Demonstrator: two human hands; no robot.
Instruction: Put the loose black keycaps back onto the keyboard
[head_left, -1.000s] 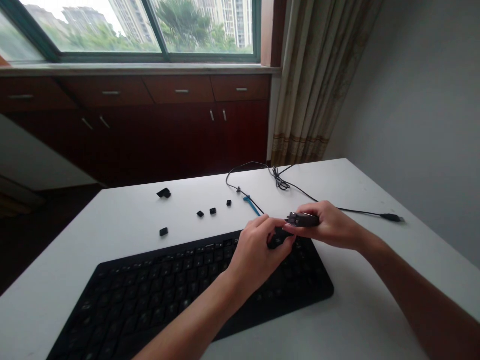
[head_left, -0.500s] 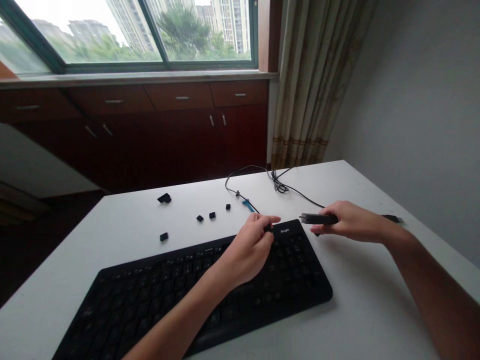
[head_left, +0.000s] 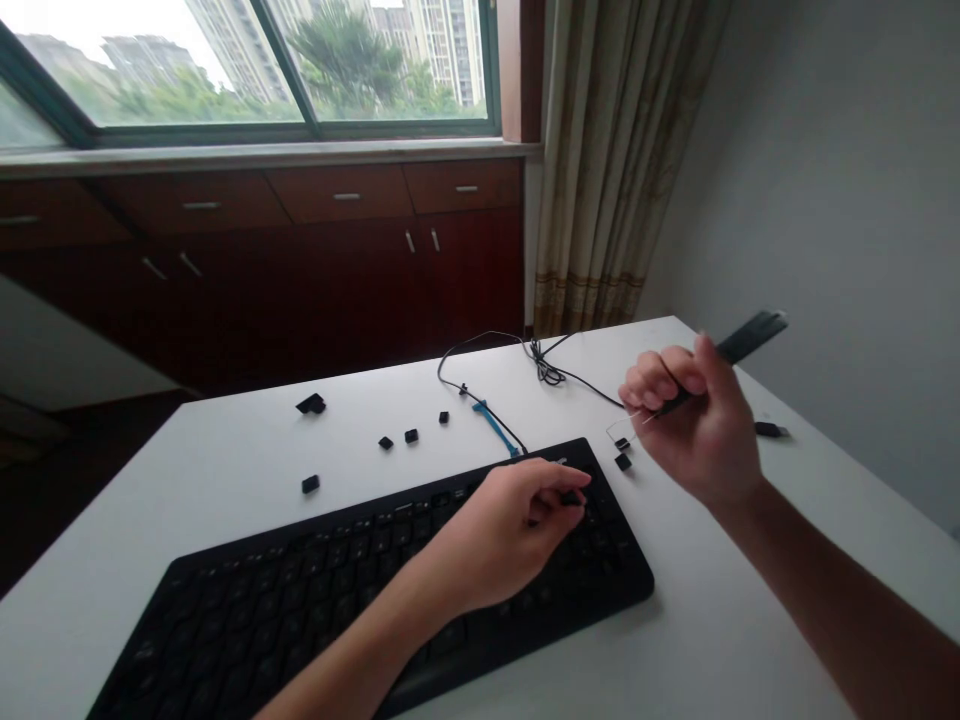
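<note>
A black keyboard point(head_left: 247, 610) lies at a slant across the white table. Over its right part, my left hand point(head_left: 517, 520) pinches a small black keycap point(head_left: 572, 497) between thumb and fingers. My right hand point(head_left: 705, 430) is raised to the right of the keyboard, its fingers wrapped around a dark keycap puller point(head_left: 750, 335). Thin wire loops stick out of the puller's lower end, and its other end points up to the right. Beneath those wires, two loose keycaps point(head_left: 623, 462) rest on the table. My left hand covers some of the keys.
Several loose keycaps point(head_left: 411, 436) lie behind the keyboard on the table point(head_left: 247, 460). A slim blue tool point(head_left: 495, 430) sits beside the black cable point(head_left: 547, 365), which is partly coiled. A black plug point(head_left: 771, 430) lies at the right. Cabinets point(head_left: 337, 270) stand beyond the table.
My right hand has risen and turned, so the puller's wire end now points down. My left hand has shifted slightly right and down with the keycap. The view has moved a little.
</note>
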